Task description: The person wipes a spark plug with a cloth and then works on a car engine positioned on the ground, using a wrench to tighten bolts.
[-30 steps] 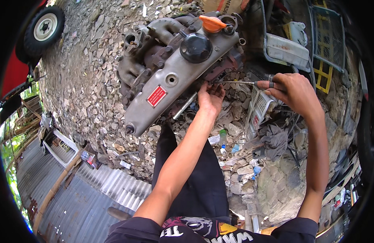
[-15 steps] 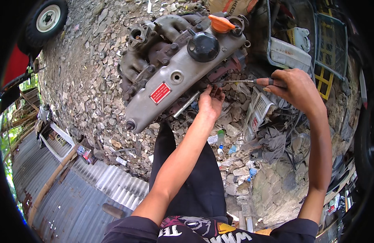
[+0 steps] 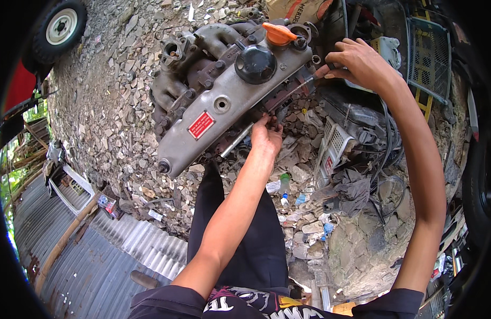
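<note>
An engine (image 3: 224, 98) with a grey valve cover stands in front of me, tilted across the view, with a black round cap (image 3: 255, 64) and an orange lever-like part (image 3: 279, 34) on top. My right hand (image 3: 357, 64) grips a screwdriver (image 3: 322, 71) by its handle; the thin shaft runs down-left along the engine's near side. Low on that same side, my left hand (image 3: 267, 136) has its fingers curled against the engine near the shaft's end. What those fingers pinch is hidden. Beside it a bright metal tube (image 3: 236, 140) sticks out from under the cover.
Broken stones and rubble (image 3: 123, 106) cover the ground. Right of the engine lie a white plastic crate (image 3: 334, 146), a dark cloth (image 3: 353, 190) and black cables. A blue mesh basket (image 3: 429, 58) is farther right. Corrugated sheets (image 3: 91, 266) lie at lower left, a wheel (image 3: 60, 26) at upper left.
My right hand has moved up and left with the screwdriver, whose shaft now slants along the engine instead of lying level. My left hand stays at the engine's side; the view has shifted slightly.
</note>
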The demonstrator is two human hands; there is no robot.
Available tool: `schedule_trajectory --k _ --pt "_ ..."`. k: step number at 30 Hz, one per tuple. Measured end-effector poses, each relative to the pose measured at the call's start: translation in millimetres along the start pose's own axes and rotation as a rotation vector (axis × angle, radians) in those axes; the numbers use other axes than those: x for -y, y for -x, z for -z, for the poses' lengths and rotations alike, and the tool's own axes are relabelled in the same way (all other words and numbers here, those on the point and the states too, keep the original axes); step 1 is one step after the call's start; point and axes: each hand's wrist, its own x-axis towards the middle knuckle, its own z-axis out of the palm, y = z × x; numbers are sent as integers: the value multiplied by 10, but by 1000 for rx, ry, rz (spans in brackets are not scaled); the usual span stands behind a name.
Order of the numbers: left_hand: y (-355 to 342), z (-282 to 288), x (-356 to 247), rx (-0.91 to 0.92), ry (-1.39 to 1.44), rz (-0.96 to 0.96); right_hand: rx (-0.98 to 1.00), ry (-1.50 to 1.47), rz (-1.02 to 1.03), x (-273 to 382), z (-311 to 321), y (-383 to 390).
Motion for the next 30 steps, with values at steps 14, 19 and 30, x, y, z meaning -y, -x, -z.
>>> schedule_trajectory --k 14,19,30 --pt "-88 7 -51 -8 -103 -47 -131 168 82 224 -30 -247" --pt "-82 7 -103 20 -139 -48 -118 172 100 271 7 -311" --pt "-120 15 -165 99 -150 17 -117 168 12 41 -318 -365"
